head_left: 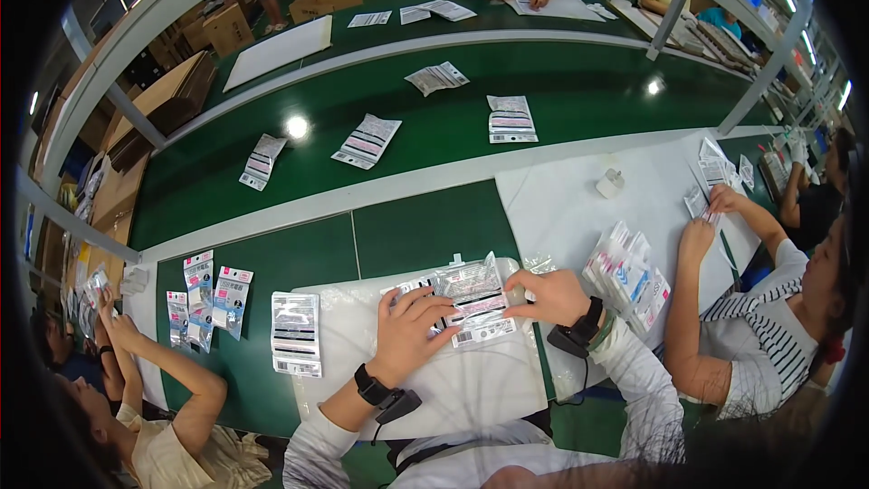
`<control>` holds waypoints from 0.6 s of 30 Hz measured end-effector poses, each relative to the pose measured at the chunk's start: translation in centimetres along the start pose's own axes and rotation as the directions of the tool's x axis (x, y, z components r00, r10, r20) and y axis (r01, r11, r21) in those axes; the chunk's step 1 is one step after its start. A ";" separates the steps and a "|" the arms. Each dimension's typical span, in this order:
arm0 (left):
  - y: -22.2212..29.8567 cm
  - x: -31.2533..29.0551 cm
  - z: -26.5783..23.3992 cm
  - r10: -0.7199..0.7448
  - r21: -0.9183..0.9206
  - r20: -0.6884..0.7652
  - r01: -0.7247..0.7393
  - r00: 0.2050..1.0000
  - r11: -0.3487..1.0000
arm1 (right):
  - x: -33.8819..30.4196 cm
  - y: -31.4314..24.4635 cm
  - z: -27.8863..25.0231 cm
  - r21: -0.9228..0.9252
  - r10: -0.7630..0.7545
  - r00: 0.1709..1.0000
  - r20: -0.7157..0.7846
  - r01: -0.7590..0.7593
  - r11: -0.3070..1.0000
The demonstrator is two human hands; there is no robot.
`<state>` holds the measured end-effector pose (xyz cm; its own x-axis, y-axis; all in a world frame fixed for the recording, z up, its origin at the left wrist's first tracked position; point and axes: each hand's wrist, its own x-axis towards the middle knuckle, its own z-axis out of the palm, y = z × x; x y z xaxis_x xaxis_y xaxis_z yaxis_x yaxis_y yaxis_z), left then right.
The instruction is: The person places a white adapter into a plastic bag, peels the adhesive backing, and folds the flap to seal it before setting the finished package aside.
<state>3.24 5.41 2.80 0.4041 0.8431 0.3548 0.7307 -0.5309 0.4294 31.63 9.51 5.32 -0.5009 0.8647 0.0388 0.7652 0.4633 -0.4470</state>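
Note:
A silver foil packet with dark and pink stripes lies on the white sheet in front of me. My right hand grips its right edge between thumb and forefinger. At its left edge, my left hand holds the packet with thumb and forefinger, the other fingers bent over a second packet, which is partly covered. Another striped packet lies flat to the left of the sheet. Dark bands with small boxes sit on both my wrists.
Several blue-and-white packets lie on the green table at left, and a heap of packets at right. Packets dot the green belt beyond a pale rail. Co-workers sit at both sides and across. A clear tape roll stands at right.

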 end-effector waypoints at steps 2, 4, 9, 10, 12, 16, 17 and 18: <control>0.1 0.1 0.2 -0.054 -0.022 -0.007 0.053 0.999 0.998 | 0.1 -0.4 -0.5 -0.041 0.013 1.000 0.019 -0.012 0.999; 0.2 0.1 0.1 -0.081 -0.032 -0.008 0.080 0.997 0.996 | 0.1 -0.4 -0.3 -0.060 0.020 0.999 0.028 -0.019 0.998; 0.9 0.5 -0.2 0.030 0.080 -0.039 -0.027 0.999 0.996 | -0.2 0.9 0.7 -0.007 -0.282 0.958 -0.061 0.282 0.959; 0.8 0.4 -0.2 0.026 0.079 -0.037 -0.023 0.999 0.997 | -0.2 1.0 0.7 -0.034 -0.270 0.963 -0.018 0.269 0.963; 0.5 0.2 -0.2 0.023 0.076 -0.035 -0.020 0.999 0.997 | -0.4 1.1 0.6 -0.061 -0.254 0.967 0.026 0.256 0.965; -0.7 -0.4 0.0 0.073 0.118 -0.059 -0.066 0.996 0.991 | -0.9 1.2 0.3 -0.089 -0.126 0.991 0.048 0.129 0.988; -0.8 -0.4 0.3 0.060 0.097 -0.074 -0.053 0.995 0.994 | -1.1 1.4 0.2 -0.035 -0.110 0.993 0.040 0.111 0.993; -0.9 -0.4 0.5 0.048 0.076 -0.089 -0.041 0.995 0.996 | -1.2 1.6 0.1 0.019 -0.094 0.995 0.031 0.094 0.995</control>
<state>2.68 5.61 1.81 0.3875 0.8059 0.4476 0.7535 -0.5566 0.3498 33.44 9.16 4.48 -0.5832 0.8106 0.0527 0.7072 0.5385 -0.4581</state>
